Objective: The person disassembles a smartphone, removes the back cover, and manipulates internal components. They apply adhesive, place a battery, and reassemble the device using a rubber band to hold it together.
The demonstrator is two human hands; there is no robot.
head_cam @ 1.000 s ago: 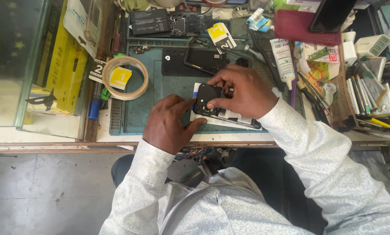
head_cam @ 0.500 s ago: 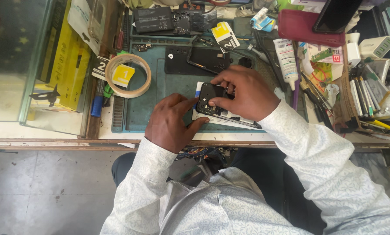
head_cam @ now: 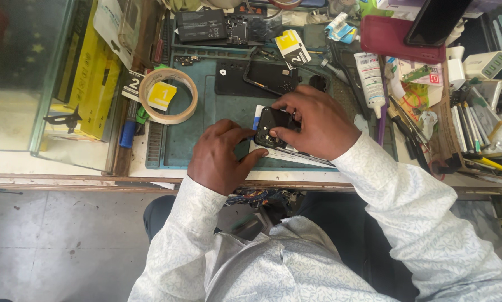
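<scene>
A black opened phone (head_cam: 273,126) lies on a white card on the teal work mat (head_cam: 195,137), near the bench's front edge. My right hand (head_cam: 312,123) covers its right half, fingertips pinched on its top and middle. My left hand (head_cam: 220,156) rests at the phone's left edge, index finger stretched against its side and thumb below it. Most of the phone's length is hidden under my right hand.
A roll of tape (head_cam: 168,95) with a yellow sticker lies left of the mat. Black phone parts (head_cam: 262,75) sit just beyond my hands. A white glue tube (head_cam: 369,75), a maroon case (head_cam: 393,36), tools (head_cam: 475,134) and a glass cabinet (head_cam: 33,78) crowd the bench.
My hands stay on the phone; the fingers shifted only slightly. The view drifted a little.
</scene>
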